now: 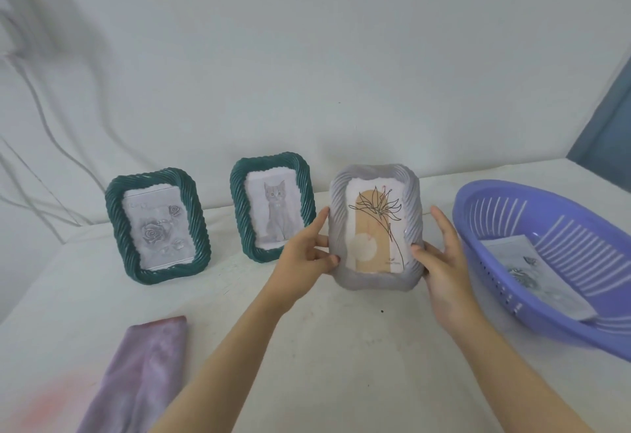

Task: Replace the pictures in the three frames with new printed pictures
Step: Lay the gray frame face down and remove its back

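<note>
My left hand (309, 248): grips grey frame (375, 227) by its left edge; fingers curled
My right hand (440, 255): grips its right edge

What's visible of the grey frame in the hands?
The grey frame is a lilac-grey rounded rectangle with a twisted, rope-like border, seemingly plastic or resin. It is held upright facing the camera, showing a print of a line-drawn flower over a tan arch. The left hand grips its left edge, the right hand its right edge. Whether its base touches the table is unclear.
</note>
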Demonstrator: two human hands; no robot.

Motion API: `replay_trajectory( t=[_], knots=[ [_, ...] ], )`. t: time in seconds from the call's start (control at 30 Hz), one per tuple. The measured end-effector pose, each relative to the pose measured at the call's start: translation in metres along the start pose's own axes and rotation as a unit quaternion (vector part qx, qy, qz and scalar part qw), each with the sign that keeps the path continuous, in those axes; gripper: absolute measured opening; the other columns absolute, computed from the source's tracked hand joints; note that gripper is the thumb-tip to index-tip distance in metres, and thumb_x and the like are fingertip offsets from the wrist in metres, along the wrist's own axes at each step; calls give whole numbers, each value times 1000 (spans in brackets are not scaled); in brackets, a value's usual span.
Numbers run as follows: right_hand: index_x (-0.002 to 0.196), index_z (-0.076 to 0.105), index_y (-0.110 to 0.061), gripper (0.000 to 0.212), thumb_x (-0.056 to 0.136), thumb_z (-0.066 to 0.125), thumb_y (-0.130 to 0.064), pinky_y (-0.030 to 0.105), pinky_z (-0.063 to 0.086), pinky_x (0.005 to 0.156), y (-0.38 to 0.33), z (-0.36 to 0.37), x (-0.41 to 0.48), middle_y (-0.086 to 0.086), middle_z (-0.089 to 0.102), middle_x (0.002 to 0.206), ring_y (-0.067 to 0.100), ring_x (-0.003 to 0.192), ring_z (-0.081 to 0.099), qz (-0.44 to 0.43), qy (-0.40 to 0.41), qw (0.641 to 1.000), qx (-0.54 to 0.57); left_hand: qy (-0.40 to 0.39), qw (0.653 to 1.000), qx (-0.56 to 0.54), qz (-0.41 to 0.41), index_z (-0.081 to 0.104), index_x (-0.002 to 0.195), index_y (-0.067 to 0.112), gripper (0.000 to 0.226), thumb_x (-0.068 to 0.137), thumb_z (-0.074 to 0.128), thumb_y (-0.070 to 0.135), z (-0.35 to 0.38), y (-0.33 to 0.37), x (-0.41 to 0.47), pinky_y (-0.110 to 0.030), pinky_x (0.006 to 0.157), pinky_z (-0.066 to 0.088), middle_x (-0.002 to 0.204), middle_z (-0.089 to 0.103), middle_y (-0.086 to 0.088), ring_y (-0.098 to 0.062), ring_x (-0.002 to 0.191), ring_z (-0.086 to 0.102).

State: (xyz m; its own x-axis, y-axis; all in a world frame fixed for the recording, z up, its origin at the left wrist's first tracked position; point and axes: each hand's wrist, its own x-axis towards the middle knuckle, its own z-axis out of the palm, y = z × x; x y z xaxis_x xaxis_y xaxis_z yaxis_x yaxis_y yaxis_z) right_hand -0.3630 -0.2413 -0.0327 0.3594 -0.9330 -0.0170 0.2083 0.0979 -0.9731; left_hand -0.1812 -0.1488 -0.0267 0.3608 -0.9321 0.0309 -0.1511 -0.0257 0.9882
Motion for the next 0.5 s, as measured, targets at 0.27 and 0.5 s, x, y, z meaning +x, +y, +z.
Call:
replay_trajectory(
  t=[0.27, 0.5],
  knots=[
    [128, 47, -30, 51, 88, 49, 1, 23, 56, 64, 3, 13, -60, 3, 74, 89, 14, 81, 69, 21, -26, 992, 124, 9, 997, -64, -28, 35, 133, 33, 74, 81, 55, -16, -17, -5, -68, -28, 67, 54, 86, 69, 0, -16, 71, 64],
    [122, 48, -32, 46, 89, 53, 0, 21, 55, 67, -10, 35, -82, 4, 75, 87, 14, 78, 69, -43, -10, 997, 56, 75, 993, 75, -45, 36, 137, 34, 67, 83, 63, 4, -20, -3, -88, -17, 77, 52, 117, 60, 9, -3, 92, 63]
  ],
)
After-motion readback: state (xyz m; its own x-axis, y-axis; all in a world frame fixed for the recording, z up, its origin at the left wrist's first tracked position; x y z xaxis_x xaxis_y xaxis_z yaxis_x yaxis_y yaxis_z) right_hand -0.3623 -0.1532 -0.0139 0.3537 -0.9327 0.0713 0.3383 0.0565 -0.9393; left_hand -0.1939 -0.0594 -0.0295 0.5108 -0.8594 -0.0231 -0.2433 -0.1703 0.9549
